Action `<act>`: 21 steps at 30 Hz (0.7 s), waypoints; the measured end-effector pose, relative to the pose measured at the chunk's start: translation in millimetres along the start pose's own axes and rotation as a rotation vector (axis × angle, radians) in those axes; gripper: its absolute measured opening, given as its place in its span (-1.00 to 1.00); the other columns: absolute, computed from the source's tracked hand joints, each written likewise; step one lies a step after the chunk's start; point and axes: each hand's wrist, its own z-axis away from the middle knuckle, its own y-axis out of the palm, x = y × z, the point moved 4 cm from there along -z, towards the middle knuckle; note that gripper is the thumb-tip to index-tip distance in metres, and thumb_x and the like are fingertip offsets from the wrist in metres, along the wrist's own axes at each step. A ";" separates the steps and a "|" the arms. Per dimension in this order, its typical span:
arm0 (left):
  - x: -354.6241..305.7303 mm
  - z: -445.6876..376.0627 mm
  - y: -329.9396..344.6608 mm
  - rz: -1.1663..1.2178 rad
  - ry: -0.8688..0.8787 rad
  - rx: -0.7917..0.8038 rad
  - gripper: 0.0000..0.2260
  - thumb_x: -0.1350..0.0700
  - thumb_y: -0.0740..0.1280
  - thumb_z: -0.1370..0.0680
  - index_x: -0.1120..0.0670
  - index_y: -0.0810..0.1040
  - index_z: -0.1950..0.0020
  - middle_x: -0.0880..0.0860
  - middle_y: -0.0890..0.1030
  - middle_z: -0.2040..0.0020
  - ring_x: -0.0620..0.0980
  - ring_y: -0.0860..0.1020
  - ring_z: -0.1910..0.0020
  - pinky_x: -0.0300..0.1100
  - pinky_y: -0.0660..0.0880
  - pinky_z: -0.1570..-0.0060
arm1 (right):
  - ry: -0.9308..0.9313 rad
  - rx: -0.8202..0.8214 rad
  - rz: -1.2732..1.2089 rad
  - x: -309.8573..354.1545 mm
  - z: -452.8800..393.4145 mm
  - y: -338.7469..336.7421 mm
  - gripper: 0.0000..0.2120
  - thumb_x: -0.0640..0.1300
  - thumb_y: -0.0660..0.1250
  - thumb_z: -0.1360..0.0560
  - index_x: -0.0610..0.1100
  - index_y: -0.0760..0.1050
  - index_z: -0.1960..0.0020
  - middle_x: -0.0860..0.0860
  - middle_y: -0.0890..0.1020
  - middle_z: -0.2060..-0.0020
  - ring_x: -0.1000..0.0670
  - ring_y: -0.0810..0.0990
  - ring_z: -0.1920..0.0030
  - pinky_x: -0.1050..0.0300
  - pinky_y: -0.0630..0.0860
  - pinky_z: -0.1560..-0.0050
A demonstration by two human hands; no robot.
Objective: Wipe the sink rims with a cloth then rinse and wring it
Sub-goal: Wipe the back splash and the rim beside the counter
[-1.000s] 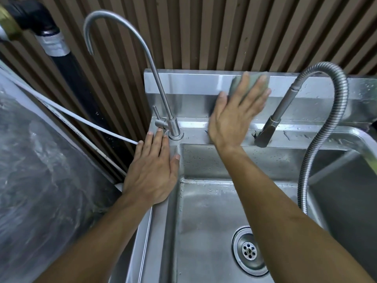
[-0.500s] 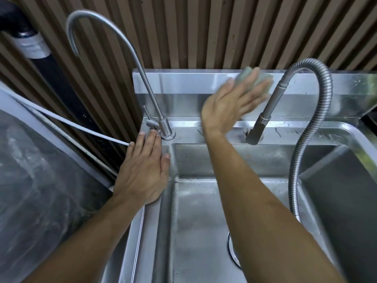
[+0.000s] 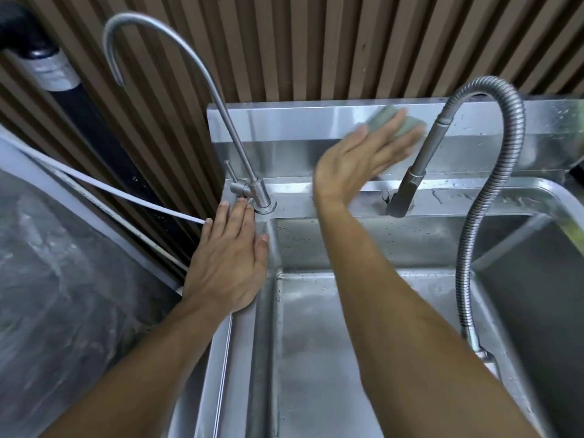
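A steel sink has a raised back splash [image 3: 284,124] and a flat back rim [image 3: 294,207]. My right hand [image 3: 357,159] presses a grey-green cloth [image 3: 407,123] flat against the top of the back splash, just left of the spray head; most of the cloth is hidden under my fingers. My left hand [image 3: 227,260] lies flat, fingers apart, on the sink's left rim [image 3: 240,336], its fingertips touching the base of the thin gooseneck tap [image 3: 262,200]. It holds nothing.
A pull-out spray head [image 3: 407,184] on a flexible metal hose [image 3: 474,235] hangs over the back rim right beside my right hand. A white tube [image 3: 126,194] and a black pipe [image 3: 94,121] run along the slatted wall. Plastic sheeting [image 3: 63,295] covers the left.
My right hand slid the cloth to the right along the back splash, toward the spray head. My left hand stayed on the left rim.
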 end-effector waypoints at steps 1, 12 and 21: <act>0.4 -0.2 -0.1 0.006 -0.004 -0.002 -0.34 -0.18 -0.24 -0.62 0.06 -0.02 -0.69 -0.05 -0.08 -0.70 -0.02 -0.16 -0.66 0.00 -0.14 -0.63 | -0.124 0.088 0.052 4.4 20.1 6.4 -0.50 -0.20 0.09 -0.72 -0.27 0.14 -0.63 -0.34 0.03 -0.63 -0.37 -0.08 -0.64 0.19 -0.39 -0.59; 2.0 -0.5 -0.4 0.004 0.011 -0.006 -0.34 -0.18 -0.23 -0.63 0.09 0.01 -0.68 -0.02 -0.05 -0.70 0.01 -0.13 -0.67 0.04 -0.09 -0.63 | -0.239 0.398 0.192 -41.4 10.2 -16.6 -0.40 -0.22 0.03 -0.73 -0.08 -0.14 -0.69 -0.16 -0.22 -0.67 -0.19 -0.32 -0.64 -0.14 -0.25 -0.65; 5.6 -0.8 1.7 0.032 0.042 0.007 -0.43 -0.14 -0.07 -0.69 0.00 -0.01 -0.69 -0.01 0.01 -0.69 0.04 -0.14 -0.67 0.07 -0.05 -0.62 | 0.309 0.543 -0.185 15.0 96.0 25.0 -0.29 -0.08 0.07 -0.75 -0.12 -0.36 -0.65 -0.14 -0.46 -0.59 -0.04 -0.42 -0.62 -0.05 -0.27 -0.65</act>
